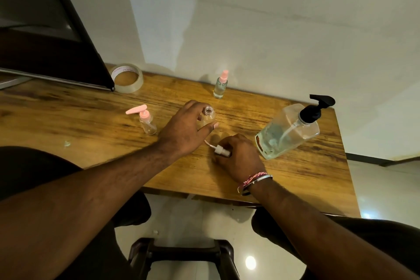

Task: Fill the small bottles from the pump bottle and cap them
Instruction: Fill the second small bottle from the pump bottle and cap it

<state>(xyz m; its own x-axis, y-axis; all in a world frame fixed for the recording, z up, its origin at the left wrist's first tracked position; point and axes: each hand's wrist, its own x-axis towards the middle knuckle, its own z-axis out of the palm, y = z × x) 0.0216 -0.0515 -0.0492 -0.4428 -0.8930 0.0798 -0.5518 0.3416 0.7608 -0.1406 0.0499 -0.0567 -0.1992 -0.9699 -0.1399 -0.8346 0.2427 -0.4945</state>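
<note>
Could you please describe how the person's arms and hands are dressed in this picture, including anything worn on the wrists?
Both forearms are bare, with no sleeves in view. The left hand carries no ring, watch or band that shows. The right hand has at its wrist a braided pink and white thread band and beside it a thin silver metal bangle. No gloves on either.

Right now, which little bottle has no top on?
The small bottle in the left hand. Its neck is open, while the two other small bottles wear pink tops.
</note>
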